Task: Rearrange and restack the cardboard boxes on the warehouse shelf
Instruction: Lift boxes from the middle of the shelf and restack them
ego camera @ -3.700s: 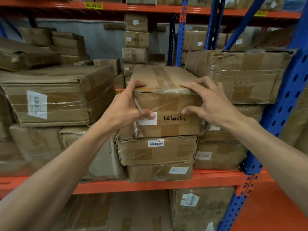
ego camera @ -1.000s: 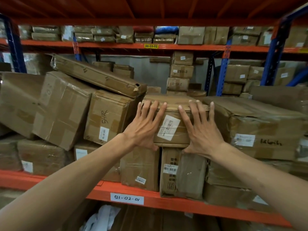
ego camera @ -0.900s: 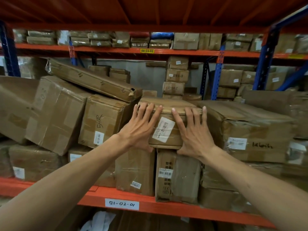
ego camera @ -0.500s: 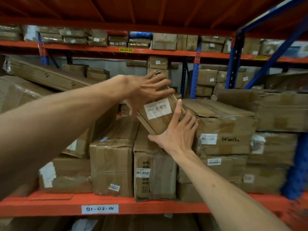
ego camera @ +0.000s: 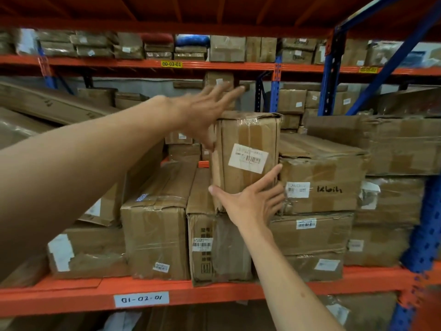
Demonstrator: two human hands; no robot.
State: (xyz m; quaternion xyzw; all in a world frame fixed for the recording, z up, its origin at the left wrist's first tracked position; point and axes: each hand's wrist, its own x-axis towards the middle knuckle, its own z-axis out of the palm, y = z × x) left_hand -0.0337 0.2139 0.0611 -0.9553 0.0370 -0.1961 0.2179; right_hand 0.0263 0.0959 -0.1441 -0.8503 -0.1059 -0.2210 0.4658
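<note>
upright box (ego camera: 245,158): we see it standing on end on top of the tall box (ego camera: 214,247) below it, its white barcode label facing us, tape across its crumpled top.
right hand (ego camera: 253,201): our fingers lie straight and spread, flat against the lower front corner of the upright box, thumb stretched out along its bottom edge.
left hand (ego camera: 205,111): open, fingers straight and blurred, up by the upper left edge of the upright box; we cannot tell whether the palm touches it.
marked box (ego camera: 319,185): just right of the upright box, touching its side, with handwriting on the front beside a small label.
flat boxes (ego camera: 307,237): stacked under the marked box.
wide box (ego camera: 155,235): left of the tall box, standing beside it.
shelf beam (ego camera: 214,297): orange, below the upright box's stack, with a white tag reading 01-02-01.
blue upright (ego camera: 420,247): far right of the upright box.
</note>
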